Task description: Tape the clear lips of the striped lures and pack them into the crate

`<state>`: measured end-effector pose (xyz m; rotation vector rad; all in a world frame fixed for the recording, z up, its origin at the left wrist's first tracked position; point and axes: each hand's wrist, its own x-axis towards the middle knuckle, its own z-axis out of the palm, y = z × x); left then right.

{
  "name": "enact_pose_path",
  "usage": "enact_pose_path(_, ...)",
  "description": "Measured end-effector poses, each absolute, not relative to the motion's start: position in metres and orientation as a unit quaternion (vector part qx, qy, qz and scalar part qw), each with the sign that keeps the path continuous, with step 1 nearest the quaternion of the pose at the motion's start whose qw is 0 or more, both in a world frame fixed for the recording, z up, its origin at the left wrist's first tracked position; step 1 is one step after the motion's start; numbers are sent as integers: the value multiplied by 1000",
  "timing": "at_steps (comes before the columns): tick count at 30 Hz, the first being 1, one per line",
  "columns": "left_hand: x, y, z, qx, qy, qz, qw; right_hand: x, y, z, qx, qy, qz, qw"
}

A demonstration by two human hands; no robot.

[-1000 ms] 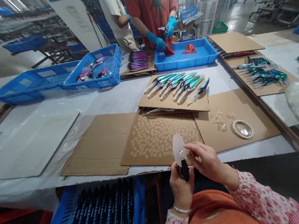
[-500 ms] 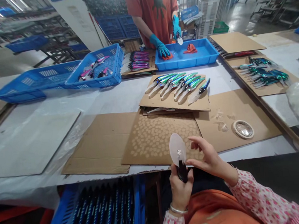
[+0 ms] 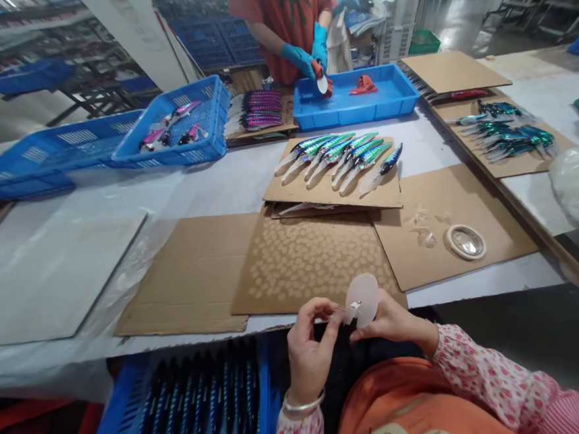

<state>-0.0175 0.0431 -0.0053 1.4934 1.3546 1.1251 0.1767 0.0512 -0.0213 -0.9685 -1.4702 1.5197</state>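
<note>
My right hand (image 3: pixel 393 321) grips a fishing lure (image 3: pixel 363 296) at the table's front edge. Its round, whitish diving lip points up, and its dark body is mostly hidden below. Beside the lip, my left hand (image 3: pixel 309 348) is closed in a pinch, fingertips near a small white bit at the lip's base; what they pinch is too small to make out. Beyond my hands lies a spotted brown cardboard sheet (image 3: pixel 302 259). Several green-blue lures (image 3: pixel 339 153) rest in a row on a raised cardboard stack (image 3: pixel 287 189).
A tape roll (image 3: pixel 465 242) and clear scraps lie at right on cardboard. Below the table edge, a blue crate (image 3: pixel 108 421) holds several dark lures. Across the table, a co-worker in blue gloves (image 3: pixel 303 59) wipes a lure over a blue tray (image 3: pixel 385 104). Blue baskets (image 3: pixel 218 126) stand left.
The lure has passed from my left hand to my right and turned slightly. My left hand has moved left and now pinches beside the lip. The co-worker's hands have come together on a lure.
</note>
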Motion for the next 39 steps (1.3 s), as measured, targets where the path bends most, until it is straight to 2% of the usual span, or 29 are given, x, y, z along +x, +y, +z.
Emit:
enact_pose_path(4, -6, 52, 3, 658, 444, 465, 392, 174, 46, -24, -339, -578, 637, 382)
enact_pose_path(9, -8, 58, 5, 692, 398, 461, 388, 176, 41, -23, -348, -603, 623, 356)
enact_pose_path(15, -23, 65, 31, 839, 303, 392, 224, 172, 39, -10, -386, -703, 507, 315)
enact_pose_path(20, -26, 73, 36, 893, 225, 355, 157, 166, 35, -12, -412, -713, 469, 318)
enact_pose_path(22, -27, 72, 29, 872, 287, 362, 165, 164, 34, -16, -426, -693, 474, 337)
enact_pose_path(24, -26, 66, 20, 804, 414, 382, 190, 163, 32, -20, -446, -665, 484, 353)
enact_pose_path(27, -22, 48, 10, 646, 554, 487, 199, 161, 31, -25, -478, -636, 482, 366)
enact_pose_path(30, -11, 28, 7, 591, 558, 541, 213, 157, 30, -29, -492, -632, 463, 379)
enact_pose_path(34, 5, 20, 9, 606, 560, 491, 277, 151, 27, -29, -490, -648, 436, 388)
enact_pose_path(39, 11, 27, 10, 557, 585, 489, 329, 148, 23, -28, -488, -648, 435, 390)
